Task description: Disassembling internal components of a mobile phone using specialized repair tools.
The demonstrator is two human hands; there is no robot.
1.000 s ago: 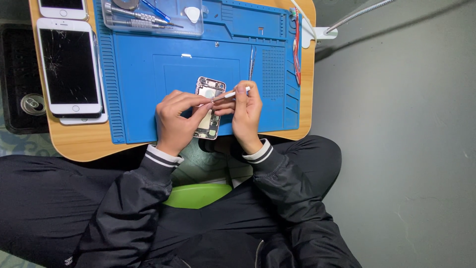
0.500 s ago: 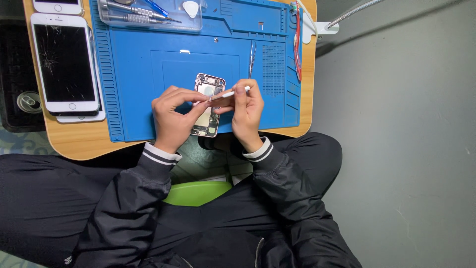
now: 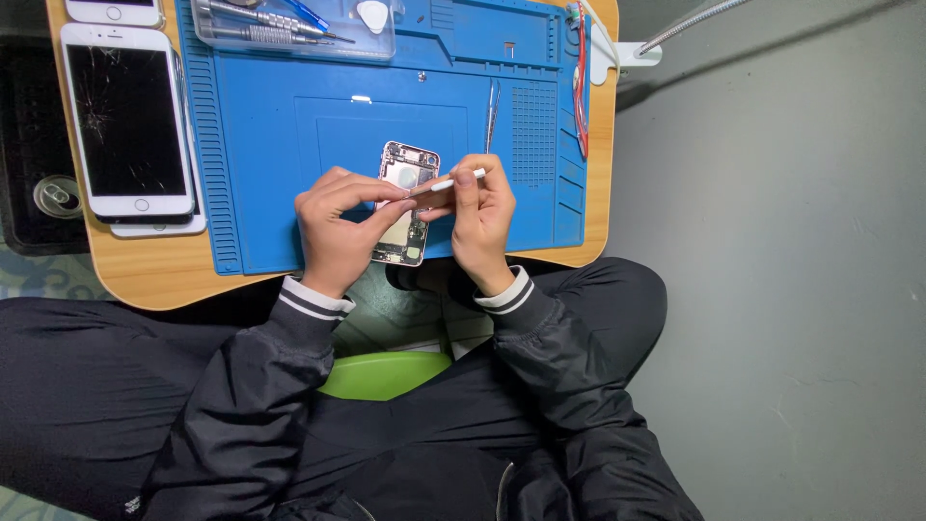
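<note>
Working inside an opened phone body (image 3: pixel 403 203), with bare metal frame and small boards showing, lying on the ribbed blue rubber mat (image 3: pixel 289 145) near its front edge. Left hand (image 3: pixel 338 227) steadying the body, fingers curled close on its side. Right hand (image 3: pixel 482 217) pinching a thin white stick tool (image 3: pixel 453 181), tip at the upper inside. Next move probably needing small, gentle prying force. Beside the mat, a white phone with cracked glass (image 3: pixel 125 121).

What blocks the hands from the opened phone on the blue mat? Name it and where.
Nothing visible does. The left hand already rests on the opened phone body with bare circuitry, and the right hand holds a thin white stick tool with its tip at the phone's upper part.
</note>
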